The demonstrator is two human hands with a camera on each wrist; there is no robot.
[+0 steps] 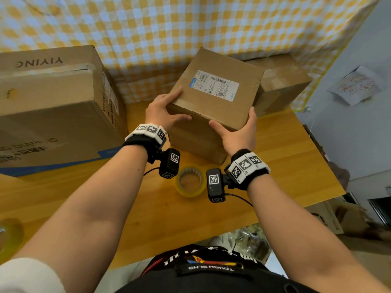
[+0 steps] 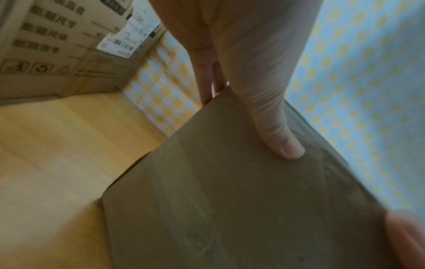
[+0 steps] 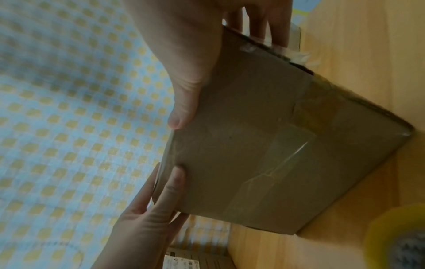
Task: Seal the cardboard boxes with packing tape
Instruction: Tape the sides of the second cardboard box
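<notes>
A small cardboard box (image 1: 213,98) with a white shipping label on its upper face is held tilted over the wooden table (image 1: 285,166). My left hand (image 1: 163,111) grips its near left corner, thumb (image 2: 282,145) on the near face and fingers behind the edge. My right hand (image 1: 239,132) grips the near right corner, thumb (image 3: 181,112) along the edge. Clear tape strips cross the box's near face (image 3: 264,145). A roll of yellowish packing tape (image 1: 190,182) lies flat on the table between my wrists, untouched. Whether the box's lower edge touches the table is unclear.
A large printed cardboard box (image 1: 48,102) stands at the left. Another brown box (image 1: 281,83) sits behind the small one at the right. A second tape roll (image 1: 8,235) shows at the left edge. Yellow checked cloth (image 1: 169,28) hangs behind. The table's right edge drops off.
</notes>
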